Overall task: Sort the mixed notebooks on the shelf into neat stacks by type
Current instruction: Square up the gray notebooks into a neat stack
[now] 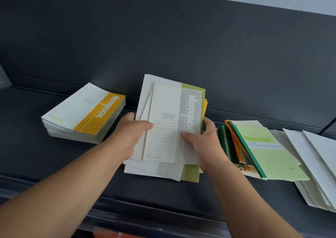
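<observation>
left hand (131, 130) + right hand (201, 139) — gripping top notebook (163, 110) | cream, ruled, grey band | olive cover (190, 173) perhaps beneath

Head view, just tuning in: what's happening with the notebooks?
A person's left hand and right hand grip a mixed bundle of notebooks, with a grey-band notebook on top. A neat yellow-band stack sits on the shelf to its left. Gambit notebooks and white notebooks lie loosely fanned on the right.
</observation>
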Demonstrator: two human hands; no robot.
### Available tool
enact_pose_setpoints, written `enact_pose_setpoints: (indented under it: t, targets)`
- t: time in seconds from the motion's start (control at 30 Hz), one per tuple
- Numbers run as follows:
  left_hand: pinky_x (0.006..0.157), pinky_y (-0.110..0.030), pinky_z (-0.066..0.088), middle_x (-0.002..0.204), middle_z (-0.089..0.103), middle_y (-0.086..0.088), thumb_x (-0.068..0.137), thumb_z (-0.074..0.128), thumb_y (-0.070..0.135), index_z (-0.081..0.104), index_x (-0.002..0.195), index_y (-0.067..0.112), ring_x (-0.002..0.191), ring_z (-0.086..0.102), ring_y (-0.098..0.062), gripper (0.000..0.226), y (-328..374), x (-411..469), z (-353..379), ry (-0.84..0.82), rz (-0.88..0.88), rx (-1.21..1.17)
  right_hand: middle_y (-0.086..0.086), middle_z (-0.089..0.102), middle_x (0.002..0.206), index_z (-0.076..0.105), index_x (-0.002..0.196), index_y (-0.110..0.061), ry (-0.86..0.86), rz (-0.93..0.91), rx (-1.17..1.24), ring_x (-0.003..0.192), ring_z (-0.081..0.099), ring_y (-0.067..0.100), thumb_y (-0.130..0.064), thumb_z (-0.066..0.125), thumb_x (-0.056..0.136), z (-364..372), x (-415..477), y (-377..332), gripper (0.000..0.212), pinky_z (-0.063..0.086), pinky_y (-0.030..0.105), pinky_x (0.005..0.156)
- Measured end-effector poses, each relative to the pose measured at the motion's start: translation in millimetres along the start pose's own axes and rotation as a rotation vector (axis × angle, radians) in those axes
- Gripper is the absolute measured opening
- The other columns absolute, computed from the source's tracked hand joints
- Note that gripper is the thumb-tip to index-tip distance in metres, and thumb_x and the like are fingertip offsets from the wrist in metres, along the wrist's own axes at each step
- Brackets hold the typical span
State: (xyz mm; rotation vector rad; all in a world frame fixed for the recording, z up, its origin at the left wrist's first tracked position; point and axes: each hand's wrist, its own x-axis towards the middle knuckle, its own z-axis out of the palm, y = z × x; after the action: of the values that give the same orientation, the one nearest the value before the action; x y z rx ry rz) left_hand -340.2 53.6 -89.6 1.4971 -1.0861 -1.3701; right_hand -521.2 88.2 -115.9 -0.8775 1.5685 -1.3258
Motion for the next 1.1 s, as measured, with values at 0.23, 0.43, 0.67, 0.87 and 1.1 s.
enact_pose_setpoints:
  t: [0.23,0.43,0.67,0.87,1.1]
  targets:
    - [0.084,-0.041,0.055,0.103,0.071,-0.001,0.07,0.067,0.012,0.057,0.112,0.019,0.097,0.068,-0.019,0.044,18,-16,-2,-0.07,0.292,-0.116,-0.011,0.061,0.12,0.039,0.134,-0.037,0.04,-0.275,0.086,0.108,0.061,0.011,-0.007,0.078,0.076,-5,-10,-22,0.076,0.053,0.04,0.093]
    - [0.085,-0.035,0.051,0.113,0.066,0.003,0.061,0.066,0.021,0.049,0.124,0.027,0.103,0.064,-0.014,0.065,27,-20,-9,-0.191,0.393,-0.117,-0.007,0.068,0.113,0.047,0.128,-0.027,-0.015,-0.406,0.075,0.102,0.067,0.013,-0.01,0.08,0.074,-11,-19,-37,0.065,0.057,0.033,0.081]
    - [0.087,-0.041,0.053,0.112,0.067,0.0,0.063,0.063,0.02,0.055,0.118,0.027,0.103,0.065,-0.019,0.057,19,-20,-12,-0.173,0.429,-0.106,-0.005,0.071,0.106,0.056,0.112,-0.032,-0.031,-0.382,0.071,0.097,0.07,0.018,-0.016,0.083,0.072,-5,-25,-32,0.05,0.058,0.046,0.084]
    - [0.077,-0.028,0.05,0.108,0.069,0.003,0.063,0.065,0.019,0.055,0.115,0.026,0.1,0.065,-0.013,0.053,25,-23,-13,-0.198,0.47,-0.132,-0.001,0.073,0.105,0.06,0.11,-0.026,-0.028,-0.412,0.069,0.096,0.071,0.022,-0.015,0.083,0.072,-8,-28,-40,0.046,0.058,0.049,0.085]
    - [0.081,-0.029,0.05,0.108,0.069,0.002,0.079,0.074,0.007,0.055,0.116,0.023,0.102,0.065,-0.015,0.045,25,-18,-19,-0.234,0.46,-0.089,-0.002,0.072,0.108,0.061,0.112,-0.022,-0.119,-0.493,0.215,0.096,0.069,0.015,-0.03,0.06,0.092,-16,-38,-56,0.022,0.055,0.029,0.075]
